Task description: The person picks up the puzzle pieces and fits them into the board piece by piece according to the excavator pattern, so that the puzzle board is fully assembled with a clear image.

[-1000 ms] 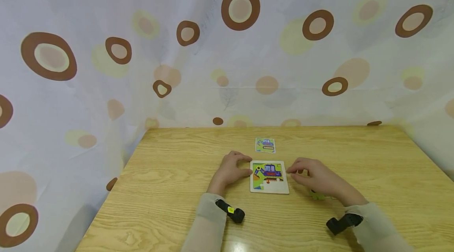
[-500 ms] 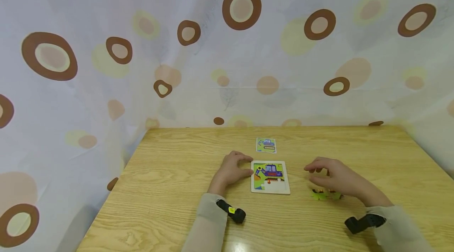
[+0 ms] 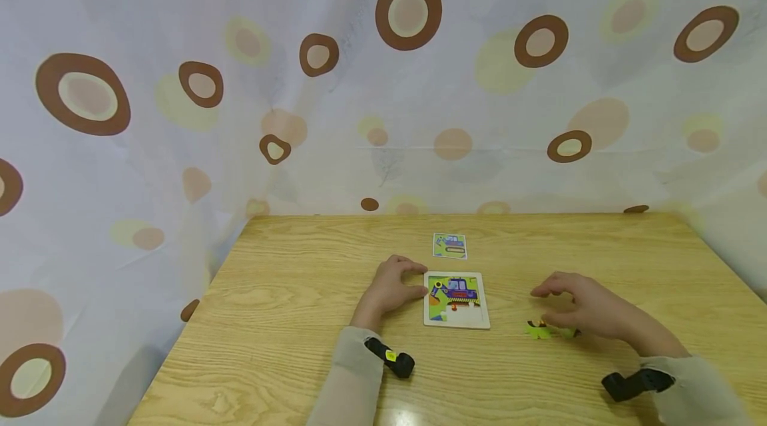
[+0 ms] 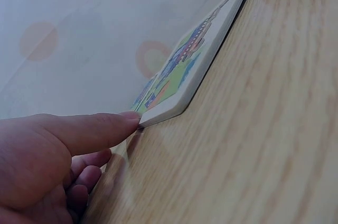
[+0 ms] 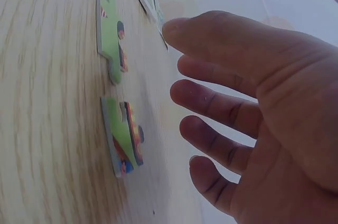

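Observation:
A white puzzle tray lies flat on the table, most of its picture of a purple digger filled in. Bare white board shows at its lower right. My left hand rests at the tray's left side, with thumb and forefinger touching the edge; in the left wrist view the thumb lies straight against the corner. My right hand hovers off to the right, fingers loosely bent and holding nothing. Beneath it lie two green puzzle pieces, one nearer the tray and another beside it, apart from the fingers.
Behind the tray lies a small picture card with the same digger. The wooden table runs back to a patterned cloth hanging behind and at the sides. Each wrist carries a black camera.
My right hand has drawn away from the tray's right edge, moving right to above the loose pieces, and its fingers have spread. My left hand and the tray have stayed put.

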The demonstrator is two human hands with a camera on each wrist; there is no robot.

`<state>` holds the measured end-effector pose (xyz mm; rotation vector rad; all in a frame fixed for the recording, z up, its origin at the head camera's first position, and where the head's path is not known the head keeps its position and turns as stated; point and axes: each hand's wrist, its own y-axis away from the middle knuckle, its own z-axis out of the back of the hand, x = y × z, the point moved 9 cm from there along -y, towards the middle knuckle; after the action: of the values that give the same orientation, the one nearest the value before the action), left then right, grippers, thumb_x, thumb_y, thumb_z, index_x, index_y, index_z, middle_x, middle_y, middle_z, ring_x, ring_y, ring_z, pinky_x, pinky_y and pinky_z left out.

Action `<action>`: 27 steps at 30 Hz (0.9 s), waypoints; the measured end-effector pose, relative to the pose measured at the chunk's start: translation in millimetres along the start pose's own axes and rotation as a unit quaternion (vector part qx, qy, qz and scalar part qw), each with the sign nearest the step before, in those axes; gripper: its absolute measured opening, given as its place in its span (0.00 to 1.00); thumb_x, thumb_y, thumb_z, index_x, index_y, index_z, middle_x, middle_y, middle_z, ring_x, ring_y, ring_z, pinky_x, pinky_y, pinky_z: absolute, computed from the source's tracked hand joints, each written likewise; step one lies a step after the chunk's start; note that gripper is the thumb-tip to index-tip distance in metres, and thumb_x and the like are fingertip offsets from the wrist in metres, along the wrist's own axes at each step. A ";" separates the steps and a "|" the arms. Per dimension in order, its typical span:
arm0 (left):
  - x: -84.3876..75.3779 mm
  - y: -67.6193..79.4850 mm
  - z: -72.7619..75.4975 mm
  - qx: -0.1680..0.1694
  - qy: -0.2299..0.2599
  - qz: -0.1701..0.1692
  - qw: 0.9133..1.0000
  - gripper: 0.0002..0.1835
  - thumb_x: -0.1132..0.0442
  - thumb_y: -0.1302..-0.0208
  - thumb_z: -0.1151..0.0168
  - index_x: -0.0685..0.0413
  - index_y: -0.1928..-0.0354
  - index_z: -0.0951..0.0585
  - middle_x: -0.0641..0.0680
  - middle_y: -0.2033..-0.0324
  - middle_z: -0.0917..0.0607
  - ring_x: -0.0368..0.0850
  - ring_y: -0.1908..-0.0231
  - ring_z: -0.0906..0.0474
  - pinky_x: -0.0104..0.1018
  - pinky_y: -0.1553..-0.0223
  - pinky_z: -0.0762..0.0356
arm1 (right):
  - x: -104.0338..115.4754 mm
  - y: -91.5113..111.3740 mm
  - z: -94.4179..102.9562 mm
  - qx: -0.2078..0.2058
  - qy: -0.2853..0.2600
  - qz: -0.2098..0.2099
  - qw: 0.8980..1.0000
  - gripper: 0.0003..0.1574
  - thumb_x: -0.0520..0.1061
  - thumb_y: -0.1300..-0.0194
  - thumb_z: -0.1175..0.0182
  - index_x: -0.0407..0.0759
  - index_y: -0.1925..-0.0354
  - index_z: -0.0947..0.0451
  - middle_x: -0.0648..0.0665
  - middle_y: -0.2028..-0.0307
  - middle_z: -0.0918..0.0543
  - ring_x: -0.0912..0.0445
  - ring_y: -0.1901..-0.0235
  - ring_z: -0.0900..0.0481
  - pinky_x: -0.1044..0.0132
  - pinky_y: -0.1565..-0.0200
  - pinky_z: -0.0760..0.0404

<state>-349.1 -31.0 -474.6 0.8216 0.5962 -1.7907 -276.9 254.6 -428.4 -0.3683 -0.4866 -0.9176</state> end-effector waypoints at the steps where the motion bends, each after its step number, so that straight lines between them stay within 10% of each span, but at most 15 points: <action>1: -0.2 0.1 0.1 0.000 0.000 -0.001 1.000 0.19 0.58 0.40 0.28 0.48 0.45 0.16 0.55 0.43 0.27 0.56 0.38 0.35 0.52 0.36 0.38 | 0.1 0.6 0.0 0.001 0.003 0.003 1.000 0.21 0.50 0.37 0.31 0.43 0.48 0.18 0.49 0.52 0.19 0.53 0.53 0.22 0.57 0.55 0.20; 27: 1.3 0.2 -0.3 -0.002 -0.010 -0.002 1.000 0.20 0.58 0.40 0.28 0.46 0.45 0.16 0.54 0.42 0.27 0.55 0.38 0.36 0.51 0.36 0.37 | 0.9 6.6 -16.3 0.036 0.009 0.057 0.998 0.20 0.45 0.42 0.28 0.52 0.50 0.18 0.54 0.55 0.22 0.59 0.57 0.26 0.63 0.59 0.23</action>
<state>-349.2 -31.5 -475.8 0.7992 0.5887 -1.7982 -267.0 249.5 -442.1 -0.3191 -0.4764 -0.7904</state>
